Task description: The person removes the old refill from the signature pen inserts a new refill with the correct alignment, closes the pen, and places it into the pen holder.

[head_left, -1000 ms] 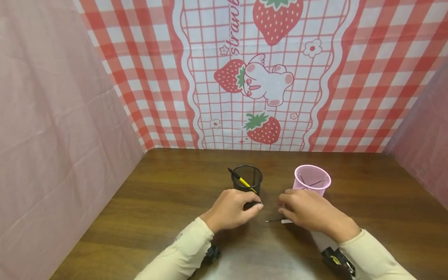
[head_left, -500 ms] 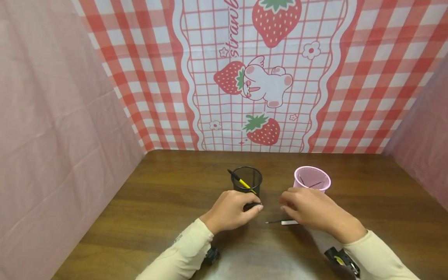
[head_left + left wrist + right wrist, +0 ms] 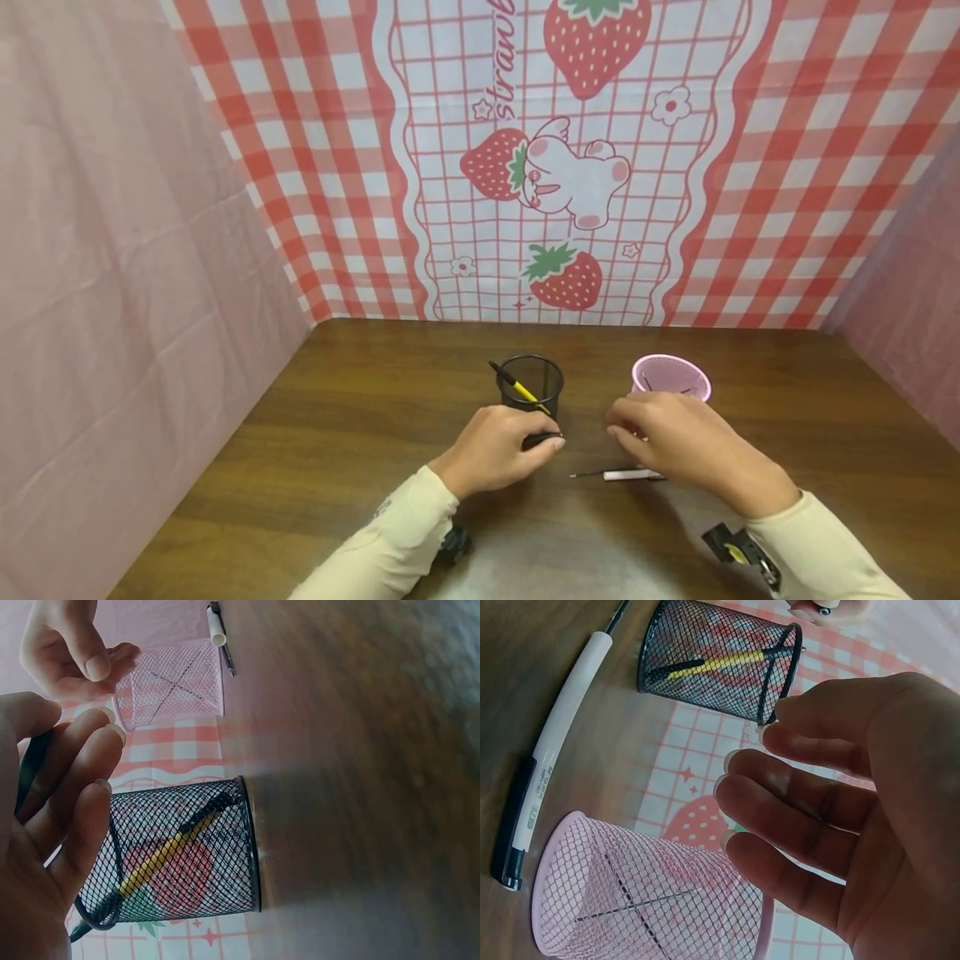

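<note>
In the head view my left hand (image 3: 498,450) is in front of the black mesh pen cup (image 3: 530,379), gripping a dark pen (image 3: 542,438) mostly hidden by its fingers. A yellow and black pen (image 3: 161,859) leans inside that cup. My right hand (image 3: 675,433) hovers before the pink mesh pen cup (image 3: 652,892), fingers loosely bent, nothing in them. Two thin dark sticks cross inside the pink cup. Below the right hand a white pen (image 3: 630,475) with a black clip lies on the table; a thin dark refill (image 3: 588,474) extends from its front end.
The brown wooden table (image 3: 360,400) carries both cups. Behind it hangs a red-and-white checked cloth (image 3: 337,167) with strawberries, and pink cloth (image 3: 135,292) lines the left side. A black wrist camera (image 3: 742,554) sits under the right sleeve.
My right hand has shifted right and slightly farther away, covering the pink cup's front and uncovering more of the white pen. My left hand stays put with the dark pen.
</note>
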A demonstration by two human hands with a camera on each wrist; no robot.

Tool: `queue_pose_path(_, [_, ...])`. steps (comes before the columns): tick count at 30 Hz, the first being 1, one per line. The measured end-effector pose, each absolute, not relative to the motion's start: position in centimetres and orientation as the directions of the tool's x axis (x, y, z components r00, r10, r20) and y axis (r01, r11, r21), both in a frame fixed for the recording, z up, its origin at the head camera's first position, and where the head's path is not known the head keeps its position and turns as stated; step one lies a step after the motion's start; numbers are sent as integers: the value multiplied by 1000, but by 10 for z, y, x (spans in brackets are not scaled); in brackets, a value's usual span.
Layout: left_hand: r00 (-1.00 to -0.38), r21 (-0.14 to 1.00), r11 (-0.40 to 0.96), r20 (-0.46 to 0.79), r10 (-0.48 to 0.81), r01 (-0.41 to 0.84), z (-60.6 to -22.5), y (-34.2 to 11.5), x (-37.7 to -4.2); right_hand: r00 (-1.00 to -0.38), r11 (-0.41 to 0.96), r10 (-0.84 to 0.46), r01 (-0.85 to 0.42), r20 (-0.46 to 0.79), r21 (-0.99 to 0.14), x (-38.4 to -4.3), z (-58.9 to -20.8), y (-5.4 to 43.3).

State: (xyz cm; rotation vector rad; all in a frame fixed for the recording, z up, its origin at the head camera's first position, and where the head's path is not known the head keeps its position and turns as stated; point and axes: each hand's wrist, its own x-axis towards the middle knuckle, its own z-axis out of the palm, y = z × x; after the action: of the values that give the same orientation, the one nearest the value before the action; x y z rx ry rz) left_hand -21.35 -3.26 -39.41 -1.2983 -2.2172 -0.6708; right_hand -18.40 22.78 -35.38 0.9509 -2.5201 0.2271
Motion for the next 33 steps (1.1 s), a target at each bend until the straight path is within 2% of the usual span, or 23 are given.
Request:
queue_pose_path(11, [-437,198,408,620,652,891,-394,-33,-214,-658,762,-568,-648,494,14,-185,-348,232])
queue_pose_path(21, [-414,176,399,634,653,900,-396,-33,-216,-687,791,-533,-612,493,1,-186,-343,237])
queue_pose_path(33, [-447,170,440,600,664,882,-395,-33,-215,-733,837,-458,-546,503,-33,-186,-336,248])
